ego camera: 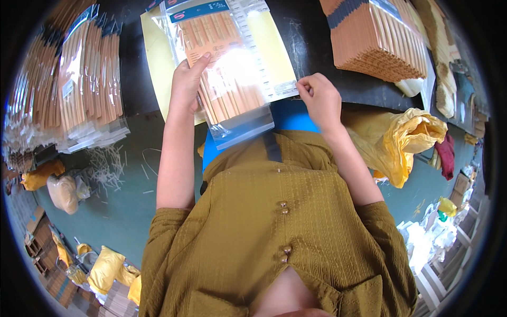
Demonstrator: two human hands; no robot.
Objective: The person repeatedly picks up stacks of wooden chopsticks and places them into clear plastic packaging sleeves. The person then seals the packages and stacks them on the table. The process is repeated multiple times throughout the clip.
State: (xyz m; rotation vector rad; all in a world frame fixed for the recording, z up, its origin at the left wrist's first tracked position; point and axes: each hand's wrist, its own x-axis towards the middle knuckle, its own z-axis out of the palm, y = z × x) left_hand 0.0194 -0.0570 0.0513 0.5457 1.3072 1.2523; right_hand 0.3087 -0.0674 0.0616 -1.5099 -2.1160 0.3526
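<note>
My left hand point(189, 81) grips a clear plastic packet point(227, 75) of slim wooden sticks by its left edge, thumb on top. The packet has a blue header, an orange-brown printed card and a clear flap at its near end. Under and beside it lies a yellow-backed sheet of white printed labels point(273, 47). With thumb and forefinger, my right hand point(321, 99) pinches the sheet's near right corner; whether a label is lifting there is too small to tell. Glare hides part of the packet's middle.
Filled packets point(89, 75) lie in rows at the left of the dark table point(309, 47). At right stands a thick stack of brown cards with sticks point(372, 43). A yellow sack point(400, 134) hangs by the table's edge. Paper strips point(105, 166) litter the green floor.
</note>
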